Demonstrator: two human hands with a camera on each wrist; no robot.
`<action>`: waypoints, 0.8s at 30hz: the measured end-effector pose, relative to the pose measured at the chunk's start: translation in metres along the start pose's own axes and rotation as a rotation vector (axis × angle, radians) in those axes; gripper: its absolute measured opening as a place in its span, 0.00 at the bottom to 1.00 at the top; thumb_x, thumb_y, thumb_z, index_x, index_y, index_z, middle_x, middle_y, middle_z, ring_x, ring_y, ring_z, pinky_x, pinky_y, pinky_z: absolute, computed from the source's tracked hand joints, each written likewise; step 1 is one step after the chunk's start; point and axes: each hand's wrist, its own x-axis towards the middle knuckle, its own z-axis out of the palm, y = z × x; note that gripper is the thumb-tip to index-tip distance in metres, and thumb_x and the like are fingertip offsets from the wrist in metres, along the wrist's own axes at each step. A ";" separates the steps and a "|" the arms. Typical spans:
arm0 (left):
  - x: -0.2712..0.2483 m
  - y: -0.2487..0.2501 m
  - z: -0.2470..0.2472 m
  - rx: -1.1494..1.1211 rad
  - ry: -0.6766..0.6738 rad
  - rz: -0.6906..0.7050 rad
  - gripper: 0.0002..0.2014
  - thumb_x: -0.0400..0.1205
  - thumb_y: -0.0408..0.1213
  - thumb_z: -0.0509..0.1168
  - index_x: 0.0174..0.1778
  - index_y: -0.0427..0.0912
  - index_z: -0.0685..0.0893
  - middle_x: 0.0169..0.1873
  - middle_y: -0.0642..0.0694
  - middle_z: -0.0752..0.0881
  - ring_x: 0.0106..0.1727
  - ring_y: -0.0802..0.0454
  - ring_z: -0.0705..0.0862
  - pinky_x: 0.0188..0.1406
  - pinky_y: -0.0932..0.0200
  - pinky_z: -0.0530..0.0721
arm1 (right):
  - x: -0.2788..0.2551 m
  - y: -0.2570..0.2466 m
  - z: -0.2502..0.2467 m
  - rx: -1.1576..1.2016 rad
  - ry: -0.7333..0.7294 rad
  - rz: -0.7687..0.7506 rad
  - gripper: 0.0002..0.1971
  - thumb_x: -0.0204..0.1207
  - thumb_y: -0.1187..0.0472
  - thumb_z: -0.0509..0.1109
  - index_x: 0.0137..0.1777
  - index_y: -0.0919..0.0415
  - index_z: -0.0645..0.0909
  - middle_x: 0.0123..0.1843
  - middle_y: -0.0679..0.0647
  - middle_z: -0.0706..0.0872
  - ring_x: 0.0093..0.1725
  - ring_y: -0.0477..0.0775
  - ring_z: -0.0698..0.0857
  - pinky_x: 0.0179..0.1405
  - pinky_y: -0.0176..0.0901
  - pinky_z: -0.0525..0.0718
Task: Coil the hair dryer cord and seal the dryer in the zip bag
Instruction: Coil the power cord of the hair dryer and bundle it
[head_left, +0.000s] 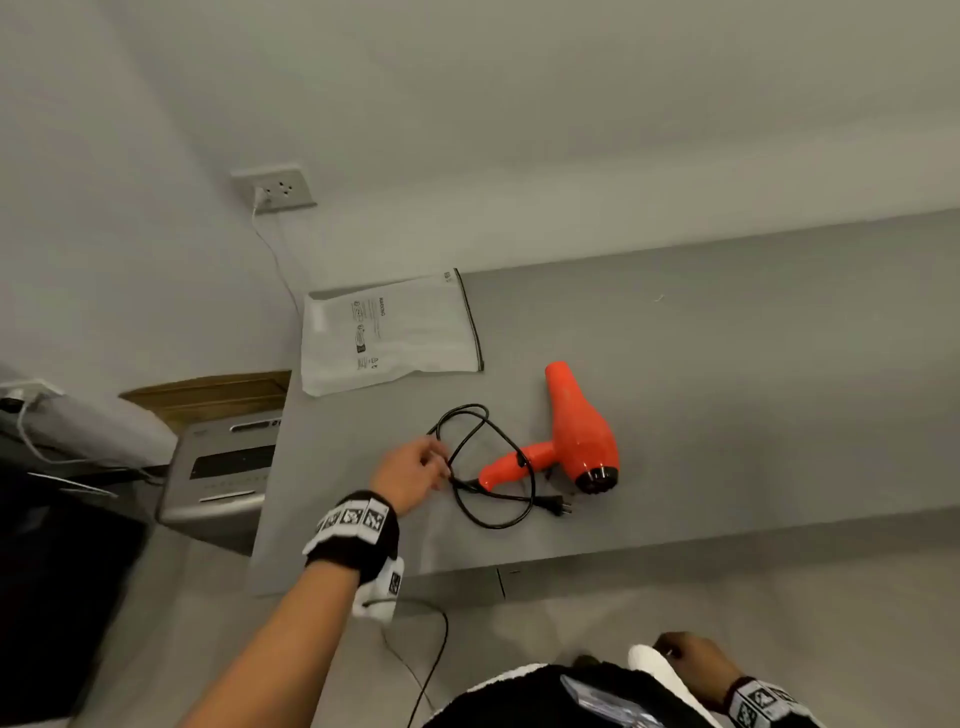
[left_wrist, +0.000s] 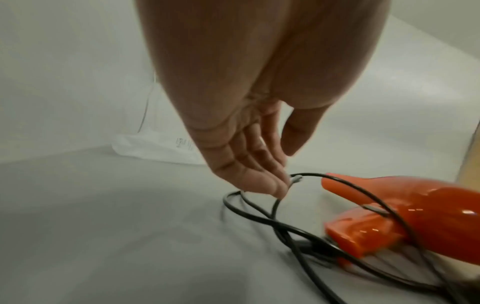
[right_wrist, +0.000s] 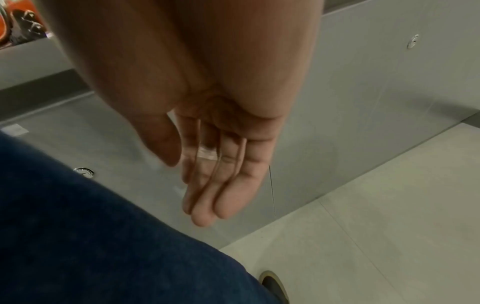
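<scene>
Your left hand (head_left: 410, 470) is at the black cord (head_left: 485, 462), with the fingers (left_wrist: 262, 176) straight and slightly apart; the fingertips are touching or just beside one loop, but they do not close round it yet. The cord lies in loose, crossing loops on the grey table (head_left: 727, 395), and one strand passes over the handle of the orange hair dryer (head_left: 576, 436). The plug (head_left: 556, 505) rests near the handle's end. The zip bag (head_left: 389, 332) lies flat farther back, apart from the dryer.

I judge that the coiling is only starting. To do it well, first lift the strand off the handle, so that the dryer is not dragged. Then start from the handle end and make even loops toward the plug, not too tight at the handle.

Your right hand (right_wrist: 221, 168) hangs low beside your leg, below the table edge, with the fingers relaxed and holding nothing. Bring it up to steady the dryer.
</scene>
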 end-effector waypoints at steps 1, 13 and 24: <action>0.015 -0.002 -0.004 0.094 0.105 0.024 0.08 0.86 0.30 0.61 0.55 0.44 0.84 0.43 0.44 0.89 0.42 0.46 0.87 0.45 0.58 0.82 | -0.011 -0.045 -0.010 0.089 -0.081 0.080 0.21 0.84 0.58 0.65 0.30 0.35 0.74 0.60 0.56 0.91 0.65 0.55 0.88 0.48 0.32 0.72; 0.072 -0.011 0.009 0.378 0.231 -0.118 0.29 0.78 0.44 0.75 0.73 0.39 0.76 0.69 0.37 0.81 0.68 0.38 0.82 0.68 0.48 0.79 | -0.062 -0.254 -0.045 0.675 0.074 -0.153 0.46 0.44 0.29 0.83 0.48 0.58 0.64 0.53 0.70 0.92 0.44 0.67 0.93 0.60 0.70 0.88; 0.059 -0.007 0.002 0.417 0.169 -0.109 0.06 0.83 0.40 0.64 0.44 0.42 0.76 0.47 0.39 0.85 0.49 0.40 0.81 0.49 0.54 0.77 | 0.031 -0.004 -0.082 -0.306 0.342 -0.127 0.30 0.59 0.45 0.87 0.60 0.29 0.81 0.38 0.37 0.85 0.40 0.43 0.85 0.51 0.36 0.82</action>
